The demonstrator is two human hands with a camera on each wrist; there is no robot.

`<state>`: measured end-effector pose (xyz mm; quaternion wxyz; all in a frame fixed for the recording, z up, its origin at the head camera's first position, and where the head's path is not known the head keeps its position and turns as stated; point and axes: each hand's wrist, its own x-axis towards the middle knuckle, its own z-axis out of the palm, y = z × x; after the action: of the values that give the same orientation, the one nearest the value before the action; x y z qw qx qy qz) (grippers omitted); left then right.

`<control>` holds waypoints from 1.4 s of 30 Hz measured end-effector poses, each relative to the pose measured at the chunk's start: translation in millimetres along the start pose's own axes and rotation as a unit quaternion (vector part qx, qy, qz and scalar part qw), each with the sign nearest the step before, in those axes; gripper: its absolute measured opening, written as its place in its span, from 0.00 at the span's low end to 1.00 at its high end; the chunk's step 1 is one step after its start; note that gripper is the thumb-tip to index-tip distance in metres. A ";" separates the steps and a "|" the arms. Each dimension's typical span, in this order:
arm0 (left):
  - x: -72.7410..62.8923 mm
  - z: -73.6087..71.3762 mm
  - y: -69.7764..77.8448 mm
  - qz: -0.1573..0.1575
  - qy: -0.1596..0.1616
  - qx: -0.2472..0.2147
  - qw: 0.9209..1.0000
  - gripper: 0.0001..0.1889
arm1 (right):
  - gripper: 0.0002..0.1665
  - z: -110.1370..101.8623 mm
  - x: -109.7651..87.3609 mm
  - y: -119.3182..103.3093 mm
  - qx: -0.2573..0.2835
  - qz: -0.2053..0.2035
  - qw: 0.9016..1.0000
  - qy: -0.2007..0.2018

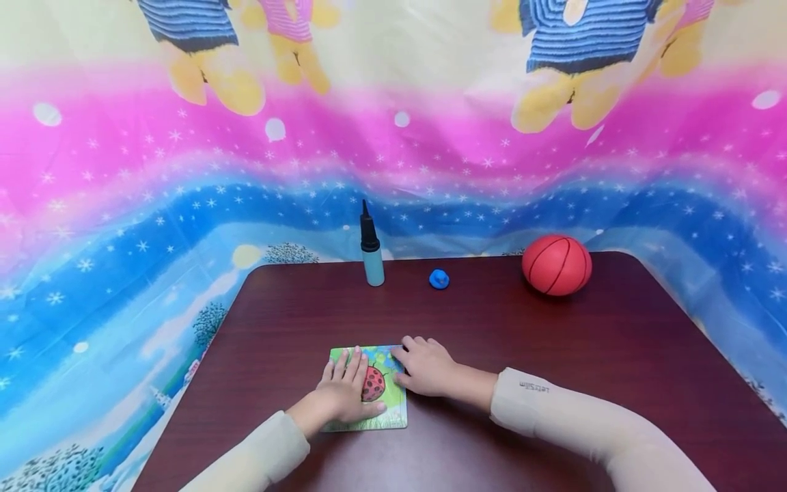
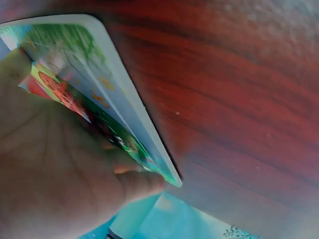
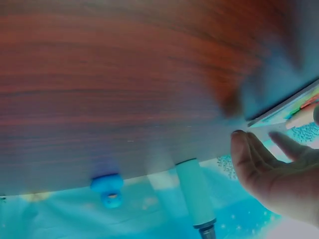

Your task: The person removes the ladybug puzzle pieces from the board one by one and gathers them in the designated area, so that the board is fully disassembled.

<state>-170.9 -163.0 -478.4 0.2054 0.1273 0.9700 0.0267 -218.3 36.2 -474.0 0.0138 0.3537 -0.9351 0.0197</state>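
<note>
A square picture board (image 1: pixel 395 411) with a red ladybug on green lies flat on the table. My left hand (image 1: pixel 343 394) rests palm down across the board's left part, fingers spread and straight, the thumb below the ladybug. In the left wrist view, the palm covers much of the picture, and the board's pale rim (image 2: pixel 134 94) shows beside it. At the board's upper right edge is my right hand (image 1: pixel 428 367), fingers loosely bent and fingertips right at the rim. From the right wrist, the right hand (image 3: pixel 279 174) shows with nothing in its fingers.
A teal hand pump (image 1: pixel 373 266) with a black nozzle stands near the far edge of the dark wooden table (image 1: pixel 295 307). To its right sit a small blue toy (image 1: pixel 439 279) and a red ball (image 1: pixel 557 265) with black lines. A printed cloth hangs behind and at the sides.
</note>
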 end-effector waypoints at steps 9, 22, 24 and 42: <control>-2.1 -5.0 -0.3 0.017 -0.026 -0.021 0.999 0.55 | 0.28 -4.3 15.7 -7.6 0.011 0.053 0.998 -0.014; 8.7 8.5 -11.6 0.011 -0.022 -0.019 1.000 0.58 | 0.28 -20.3 16.8 -5.0 0.193 0.102 0.970 -0.110; 10.3 9.9 -12.2 0.012 -0.020 -0.021 1.000 0.59 | 0.27 -20.9 18.2 -3.1 0.244 0.116 0.956 -0.116; 17.7 15.0 -11.2 0.009 -0.044 -0.043 0.998 0.61 | 0.23 -23.6 21.2 -11.8 0.393 0.209 0.887 -0.122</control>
<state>-183.1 -169.3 -500.3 0.2526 0.1278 0.9569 0.0648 -226.1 14.5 -449.3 -0.2446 0.1262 -0.8975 0.3445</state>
